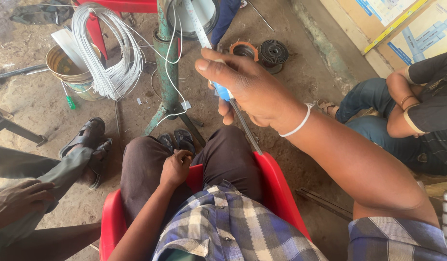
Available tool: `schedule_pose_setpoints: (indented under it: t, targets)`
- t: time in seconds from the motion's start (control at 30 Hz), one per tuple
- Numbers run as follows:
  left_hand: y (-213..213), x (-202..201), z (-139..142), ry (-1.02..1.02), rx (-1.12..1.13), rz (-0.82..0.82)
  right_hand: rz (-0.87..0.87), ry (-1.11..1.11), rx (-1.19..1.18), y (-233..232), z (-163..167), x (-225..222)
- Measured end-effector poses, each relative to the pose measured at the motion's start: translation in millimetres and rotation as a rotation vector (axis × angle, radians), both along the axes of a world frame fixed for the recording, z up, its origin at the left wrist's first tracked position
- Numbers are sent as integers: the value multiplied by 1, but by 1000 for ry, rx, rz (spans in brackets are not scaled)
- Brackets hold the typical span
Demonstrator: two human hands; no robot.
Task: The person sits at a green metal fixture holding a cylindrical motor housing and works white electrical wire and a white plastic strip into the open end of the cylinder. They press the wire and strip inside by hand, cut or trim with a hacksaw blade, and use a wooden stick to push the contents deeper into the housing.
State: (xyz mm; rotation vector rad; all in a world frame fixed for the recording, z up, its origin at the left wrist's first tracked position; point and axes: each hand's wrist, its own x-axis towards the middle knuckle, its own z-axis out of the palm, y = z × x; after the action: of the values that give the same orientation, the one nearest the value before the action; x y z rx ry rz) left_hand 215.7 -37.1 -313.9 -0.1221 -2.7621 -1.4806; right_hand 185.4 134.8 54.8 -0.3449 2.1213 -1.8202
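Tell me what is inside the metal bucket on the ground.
In the metal bucket a flat white strip sticks up out of the opening, leaning on the rim. The hanging coil of white wire covers the bucket's right side, so whatever lies deeper inside cannot be seen.

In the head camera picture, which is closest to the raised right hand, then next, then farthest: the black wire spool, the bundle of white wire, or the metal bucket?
From the right hand:
1. Black wire spool: on the ground just above the hand, slightly to its right.
2. Bundle of white wire: hanging well off to the left.
3. Metal bucket: farther left still, on the ground, partly behind the wire bundle.
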Motion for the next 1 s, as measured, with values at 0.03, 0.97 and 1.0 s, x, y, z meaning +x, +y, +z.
schedule_pose_setpoints:
  t: [0.03,0.97,1.0]
  targets:
    - [0,0,0,7,-1,1,1,2,-4,1,0,1]
    - [11,-93,277,776,-70,-52,35,79,364,13,17,3]
    - [10,-100,280,802,-94,-39,42,50,404,12,20,4]
